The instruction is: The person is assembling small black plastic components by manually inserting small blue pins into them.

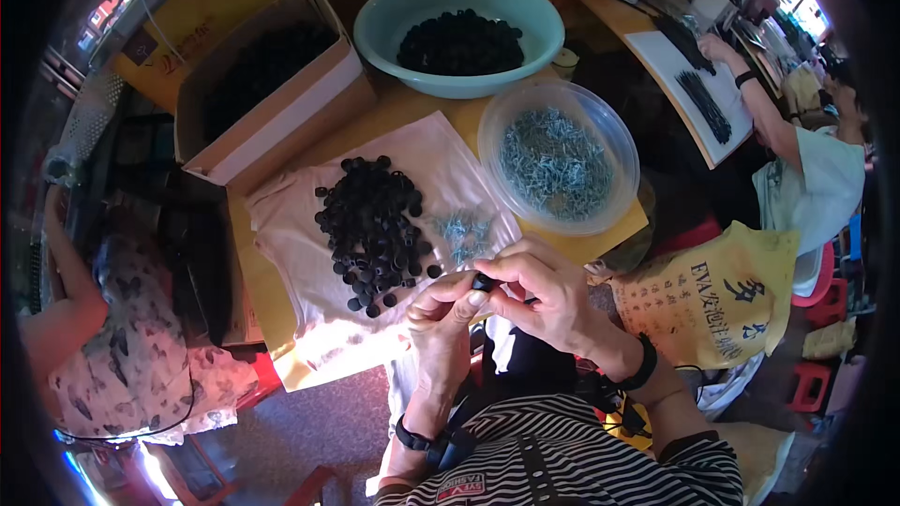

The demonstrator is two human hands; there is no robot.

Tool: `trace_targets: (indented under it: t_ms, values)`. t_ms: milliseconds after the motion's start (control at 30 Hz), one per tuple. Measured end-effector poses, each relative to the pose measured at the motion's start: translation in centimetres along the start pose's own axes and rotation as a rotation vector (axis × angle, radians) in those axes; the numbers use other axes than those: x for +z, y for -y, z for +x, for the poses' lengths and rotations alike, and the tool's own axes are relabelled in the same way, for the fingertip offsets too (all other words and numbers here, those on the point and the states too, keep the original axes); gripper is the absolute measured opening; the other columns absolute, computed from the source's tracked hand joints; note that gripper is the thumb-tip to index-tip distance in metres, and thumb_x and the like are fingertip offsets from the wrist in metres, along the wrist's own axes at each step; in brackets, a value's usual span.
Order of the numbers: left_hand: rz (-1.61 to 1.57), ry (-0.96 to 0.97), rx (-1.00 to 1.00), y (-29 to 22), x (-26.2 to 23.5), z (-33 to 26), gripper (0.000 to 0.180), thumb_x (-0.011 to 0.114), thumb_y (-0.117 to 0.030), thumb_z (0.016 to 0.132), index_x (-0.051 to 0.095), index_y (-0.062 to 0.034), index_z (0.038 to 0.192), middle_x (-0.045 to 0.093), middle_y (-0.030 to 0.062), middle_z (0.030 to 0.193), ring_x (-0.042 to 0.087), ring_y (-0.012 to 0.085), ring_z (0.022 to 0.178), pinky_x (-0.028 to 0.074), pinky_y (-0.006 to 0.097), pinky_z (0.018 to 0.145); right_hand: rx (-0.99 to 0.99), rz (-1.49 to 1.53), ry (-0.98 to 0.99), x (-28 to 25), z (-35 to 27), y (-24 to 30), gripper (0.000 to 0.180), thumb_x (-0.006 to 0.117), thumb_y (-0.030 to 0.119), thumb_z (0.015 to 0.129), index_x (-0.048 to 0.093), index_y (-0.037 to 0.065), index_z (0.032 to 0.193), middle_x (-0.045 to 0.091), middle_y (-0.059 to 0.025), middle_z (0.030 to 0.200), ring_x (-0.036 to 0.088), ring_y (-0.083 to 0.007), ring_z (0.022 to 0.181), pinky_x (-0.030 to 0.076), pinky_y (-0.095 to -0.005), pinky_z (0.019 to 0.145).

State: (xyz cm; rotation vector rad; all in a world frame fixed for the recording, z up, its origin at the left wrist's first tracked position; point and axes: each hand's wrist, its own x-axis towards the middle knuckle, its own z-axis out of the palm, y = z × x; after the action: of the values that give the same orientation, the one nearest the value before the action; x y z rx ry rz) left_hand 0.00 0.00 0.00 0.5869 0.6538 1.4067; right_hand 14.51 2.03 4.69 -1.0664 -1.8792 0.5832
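Close in front of me, above the near edge of the table, a small black plastic cap [483, 282] is pinched between my fingertips. My left hand [439, 311] grips it from the left with thumb and forefinger. From the right, the thumb and fingers of my right hand [544, 289] close on it too. The fingers hide part of the cap, and whether a screw is in it does not show. Just beyond my hands, a heap of similar black caps [367, 230] lies on a pale pink cloth [281, 215]. To its right is a small pile of silvery screws [463, 232].
A round clear tub [630, 169] of screws stands right of the cloth. Behind sit a pale green basin [459, 87] and a cardboard box [300, 117], both holding black pieces. A yellow sack [722, 300] is at right. Other people sit left and far right, one at another table.
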Motion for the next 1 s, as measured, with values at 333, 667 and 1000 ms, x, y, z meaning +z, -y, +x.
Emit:
trace_targets:
  t_ms: [333,667,1000]
  values:
    - [-0.099,0.002,-0.023,-0.7,-0.1,0.7,0.015,0.066,0.005,0.081,0.067,-0.0024,0.094,0.067,0.012,0.103,0.062,0.0172,0.095,0.048,0.033,0.092,-0.183,-0.052,-0.033,-0.2,1.9,-0.1,0.035,0.074,-0.005,0.066,0.065,0.002,0.099,0.06,-0.0049,0.081,0.054,-0.015,0.063,0.044,-0.0261,0.052]
    - [-0.106,-0.013,-0.081,0.0,0.6,0.1,0.014,0.066,0.002,0.083,0.066,-0.0017,0.097,0.067,0.0118,0.104,0.062,0.0171,0.096,0.047,0.033,0.092,-0.102,-0.072,-0.074,-0.3,0.3,0.4,0.035,0.073,-0.006,0.065,0.063,-0.001,0.098,0.057,-0.0079,0.082,0.057,-0.0223,0.073,0.048,-0.032,0.062]
    - [-0.232,0.062,-0.102,-1.0,0.5,-0.3,0.013,0.064,-0.001,0.086,0.065,-0.0015,0.098,0.067,0.0115,0.104,0.063,0.0177,0.094,0.049,0.033,0.089,-0.142,-0.076,-0.036,-0.6,0.5,1.2,0.036,0.074,-0.005,0.064,0.063,0.0,0.098,0.056,-0.0077,0.081,0.057,-0.022,0.073,0.048,-0.032,0.062]
